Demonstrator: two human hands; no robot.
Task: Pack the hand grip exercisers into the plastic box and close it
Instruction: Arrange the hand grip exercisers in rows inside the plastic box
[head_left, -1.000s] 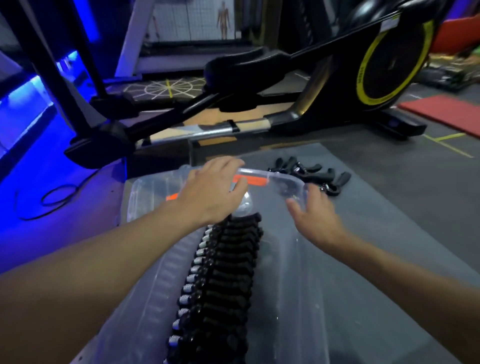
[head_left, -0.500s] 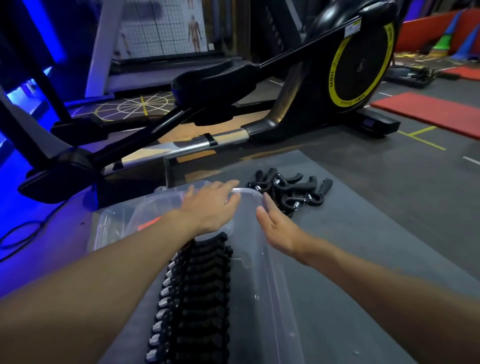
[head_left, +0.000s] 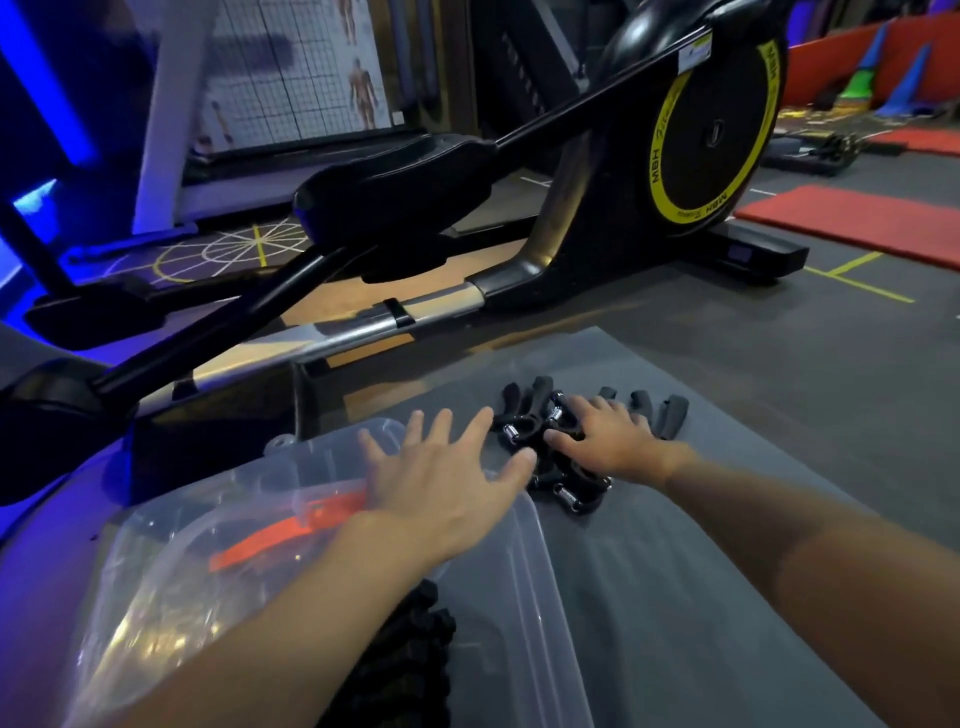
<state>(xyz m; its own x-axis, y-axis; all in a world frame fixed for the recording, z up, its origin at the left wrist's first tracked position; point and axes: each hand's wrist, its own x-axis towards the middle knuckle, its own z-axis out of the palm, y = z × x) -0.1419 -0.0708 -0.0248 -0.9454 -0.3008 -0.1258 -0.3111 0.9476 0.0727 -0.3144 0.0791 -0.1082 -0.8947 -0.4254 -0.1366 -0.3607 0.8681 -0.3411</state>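
Loose hand grip exercisers (head_left: 519, 410) sit in a black pile on the gray mat (head_left: 675, 597), just past the far corner of the clear plastic box (head_left: 524, 571). A packed row (head_left: 410, 654) is already inside the box. The right hand (head_left: 613, 441) rests on the pile with its fingers spread. The left hand (head_left: 441, 478) is splayed flat over the box's far end, beside an orange latch (head_left: 291, 530). There's an elliptical trainer (head_left: 711, 135) behind.

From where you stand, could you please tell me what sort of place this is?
Probably a gym: a black elliptical trainer with a yellow-ringed flywheel, red floor mats, and an anatomy wall chart.
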